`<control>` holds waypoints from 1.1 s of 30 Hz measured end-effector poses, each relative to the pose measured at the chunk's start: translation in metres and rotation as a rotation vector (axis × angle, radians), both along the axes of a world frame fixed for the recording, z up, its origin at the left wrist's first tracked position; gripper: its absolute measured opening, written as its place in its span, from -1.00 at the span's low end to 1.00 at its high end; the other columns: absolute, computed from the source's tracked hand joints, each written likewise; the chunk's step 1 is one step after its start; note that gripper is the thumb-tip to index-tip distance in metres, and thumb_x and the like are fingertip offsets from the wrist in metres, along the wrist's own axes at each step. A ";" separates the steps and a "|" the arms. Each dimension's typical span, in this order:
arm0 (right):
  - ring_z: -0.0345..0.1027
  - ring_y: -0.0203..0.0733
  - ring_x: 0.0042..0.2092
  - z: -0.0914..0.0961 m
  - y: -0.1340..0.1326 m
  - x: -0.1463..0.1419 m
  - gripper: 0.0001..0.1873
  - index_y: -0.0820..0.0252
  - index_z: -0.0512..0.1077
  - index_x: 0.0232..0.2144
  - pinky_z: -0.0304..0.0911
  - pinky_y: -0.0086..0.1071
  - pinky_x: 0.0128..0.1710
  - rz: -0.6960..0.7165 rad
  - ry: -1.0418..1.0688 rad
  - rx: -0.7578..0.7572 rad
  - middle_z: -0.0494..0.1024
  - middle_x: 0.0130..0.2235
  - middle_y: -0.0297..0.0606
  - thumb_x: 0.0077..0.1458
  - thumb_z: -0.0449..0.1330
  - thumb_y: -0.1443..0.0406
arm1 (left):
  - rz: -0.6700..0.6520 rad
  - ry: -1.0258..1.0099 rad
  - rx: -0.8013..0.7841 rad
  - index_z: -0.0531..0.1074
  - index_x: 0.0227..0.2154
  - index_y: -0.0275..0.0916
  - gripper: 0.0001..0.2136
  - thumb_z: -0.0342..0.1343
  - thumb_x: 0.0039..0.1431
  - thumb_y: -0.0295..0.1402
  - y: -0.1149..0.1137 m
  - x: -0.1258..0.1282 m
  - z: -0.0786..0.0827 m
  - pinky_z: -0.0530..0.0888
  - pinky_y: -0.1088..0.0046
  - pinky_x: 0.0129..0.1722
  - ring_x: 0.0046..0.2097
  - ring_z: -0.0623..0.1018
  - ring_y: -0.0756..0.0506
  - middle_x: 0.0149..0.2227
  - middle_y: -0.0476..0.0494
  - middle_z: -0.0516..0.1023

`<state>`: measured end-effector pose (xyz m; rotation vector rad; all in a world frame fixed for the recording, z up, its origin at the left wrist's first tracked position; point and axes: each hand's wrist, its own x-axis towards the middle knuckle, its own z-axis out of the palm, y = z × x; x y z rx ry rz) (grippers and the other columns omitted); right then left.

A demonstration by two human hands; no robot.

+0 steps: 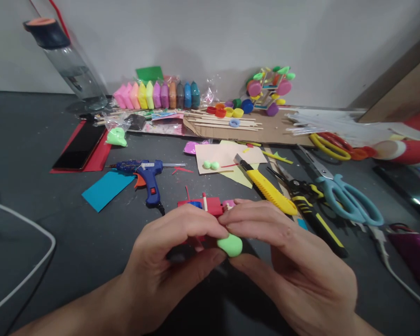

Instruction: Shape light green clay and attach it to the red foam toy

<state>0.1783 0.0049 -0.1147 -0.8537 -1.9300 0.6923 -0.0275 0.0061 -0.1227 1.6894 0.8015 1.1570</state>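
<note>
Green, soft-looking clay lump [230, 245] sits low centre in my view, held clear of the dark tabletop [38, 154] between both hands.
Left hand [175, 261]: fingers above, thumb below, closed on lump's left end; that end hidden.
Right hand [294, 266]: fingers narrow, tips touching lump's top and right side.
I judge both hands equally near.
Long axis roughly left-right, slight tilt; rounded fat end points down-right, toward right thumb.
Red craft piece [215, 206] just behind.
Yellow utility knife [266, 186] to the right, apart.

Fingertips [227, 218] cover part of the green clay lump [231, 246] and red craft piece [214, 204]; the left edge cuts the white cable [53, 242].
</note>
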 end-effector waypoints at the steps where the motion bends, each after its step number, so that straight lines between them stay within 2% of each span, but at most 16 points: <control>1: 0.49 -0.15 0.03 0.000 0.000 0.000 -0.74 0.12 0.47 -0.01 0.37 -0.20 0.15 0.000 0.005 -0.003 0.62 -0.08 -0.27 0.25 0.30 0.38 | 0.003 0.002 -0.012 0.52 -0.08 -0.15 -0.76 0.24 0.24 -0.56 0.000 0.000 0.000 0.54 0.56 -0.21 -0.17 0.57 -0.01 -0.18 -0.06 0.63; 8: 0.51 -0.11 0.00 0.001 0.000 -0.001 -0.70 0.07 0.47 0.02 0.40 -0.13 0.12 -0.004 0.014 -0.011 0.63 -0.09 -0.26 0.25 0.30 0.38 | -0.004 -0.005 -0.015 0.52 -0.13 -0.16 -0.79 0.24 0.23 -0.57 0.002 0.002 0.001 0.54 0.54 -0.21 -0.18 0.57 -0.02 -0.21 -0.06 0.63; 12: 0.50 -0.15 0.00 0.000 0.000 0.000 -0.72 0.12 0.48 -0.01 0.40 -0.18 0.12 0.012 0.009 -0.013 0.62 -0.10 -0.27 0.23 0.31 0.39 | -0.006 -0.011 -0.049 0.51 -0.08 -0.14 -0.75 0.24 0.23 -0.56 0.000 0.001 0.001 0.54 0.55 -0.23 -0.17 0.56 -0.02 -0.18 -0.07 0.60; 18: 0.49 -0.18 0.00 0.001 0.001 0.002 -0.74 0.17 0.47 -0.02 0.36 -0.20 0.16 0.044 0.007 -0.011 0.61 -0.10 -0.27 0.24 0.31 0.40 | -0.025 0.015 -0.001 0.51 -0.12 -0.14 -0.77 0.23 0.24 -0.57 0.001 -0.002 0.002 0.52 0.53 -0.18 -0.15 0.55 -0.01 -0.19 -0.05 0.59; 24: 0.52 -0.10 -0.03 0.002 0.000 0.001 -0.74 0.08 0.48 -0.01 0.42 -0.09 0.10 0.020 -0.003 -0.014 0.64 -0.14 -0.26 0.25 0.30 0.37 | -0.019 0.029 -0.013 0.54 -0.14 -0.12 -0.79 0.24 0.23 -0.55 0.003 -0.002 0.004 0.54 0.49 -0.21 -0.17 0.55 -0.04 -0.20 -0.08 0.56; 33: 0.53 -0.10 -0.04 0.004 0.001 -0.001 -0.75 0.09 0.49 -0.02 0.44 -0.12 0.08 0.020 0.003 -0.010 0.64 -0.14 -0.25 0.25 0.29 0.38 | 0.007 0.034 0.006 0.52 -0.13 -0.10 -0.77 0.26 0.22 -0.54 0.001 -0.002 0.002 0.54 0.49 -0.20 -0.16 0.54 -0.04 -0.19 -0.09 0.54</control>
